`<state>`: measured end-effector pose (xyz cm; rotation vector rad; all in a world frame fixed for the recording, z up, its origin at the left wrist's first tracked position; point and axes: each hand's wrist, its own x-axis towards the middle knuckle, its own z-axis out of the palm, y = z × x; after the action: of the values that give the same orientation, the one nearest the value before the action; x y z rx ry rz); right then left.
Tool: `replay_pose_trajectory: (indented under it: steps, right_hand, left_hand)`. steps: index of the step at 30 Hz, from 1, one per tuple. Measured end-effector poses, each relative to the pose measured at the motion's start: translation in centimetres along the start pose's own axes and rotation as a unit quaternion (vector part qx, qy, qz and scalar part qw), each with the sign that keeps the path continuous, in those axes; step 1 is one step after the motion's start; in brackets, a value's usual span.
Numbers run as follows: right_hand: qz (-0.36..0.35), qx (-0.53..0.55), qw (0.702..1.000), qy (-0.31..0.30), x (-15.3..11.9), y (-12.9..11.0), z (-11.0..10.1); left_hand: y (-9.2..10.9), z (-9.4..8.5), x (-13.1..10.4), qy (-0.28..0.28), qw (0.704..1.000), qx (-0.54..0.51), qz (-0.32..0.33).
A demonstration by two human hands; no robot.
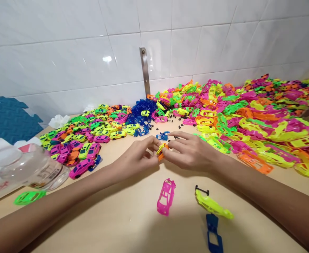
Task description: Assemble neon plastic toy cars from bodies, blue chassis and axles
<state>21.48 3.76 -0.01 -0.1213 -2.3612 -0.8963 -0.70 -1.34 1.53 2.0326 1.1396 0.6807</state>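
Observation:
My left hand (140, 153) and my right hand (192, 149) meet over the middle of the table, fingers closed round small orange and yellow toy car bodies (162, 151). The fingers partly hide these pieces, so I cannot tell how they sit together. Just beyond my fingertips lies a blue car base (162, 135). Nearer to me are a pink car body (166, 196), a yellow car body (213, 204) with a black wheel axle (202, 190) at its end, and a dark blue car base (213, 233).
Fitted toy cars (83, 151) lie heaped at left, blue bases (143, 109) at the back, and loose colourful bodies (223, 112) at right. A clear bottle (38, 167) lies at left near a green car body (30, 198). A metal strip (145, 72) stands against the tiled wall.

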Motion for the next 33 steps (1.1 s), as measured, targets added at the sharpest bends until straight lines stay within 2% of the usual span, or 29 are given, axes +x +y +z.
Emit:
replay_pose_trajectory:
  steps: [7,13,18,21,28,33]
  right_hand:
    - [-0.004,0.03,0.999,0.014,0.1,-0.3,0.1]
    - [-0.013,0.041,0.999,0.027,0.1,-0.5,0.2]
    - [-0.018,0.043,0.998,0.032,0.2,-0.5,0.1]
    - [-0.02,0.044,0.998,0.032,0.2,-0.6,0.1]
    - [-0.01,0.074,0.997,0.023,0.3,-0.9,0.1]
    - [-0.025,0.081,0.996,0.035,-0.7,-0.8,0.2]
  left_hand:
    - [-0.2,0.3,-0.2,-0.004,0.998,-0.055,-0.025]
    - [-1.7,0.9,-0.3,-0.017,0.99,-0.132,-0.045]
    - [-2.7,0.6,0.0,-0.062,0.97,-0.234,-0.002]
    - [-2.9,0.2,0.2,-0.075,0.968,-0.24,0.021]
    - [-3.1,0.2,0.1,-0.099,0.963,-0.249,0.014]
    - [-3.0,0.0,0.1,-0.055,0.949,-0.309,0.001]
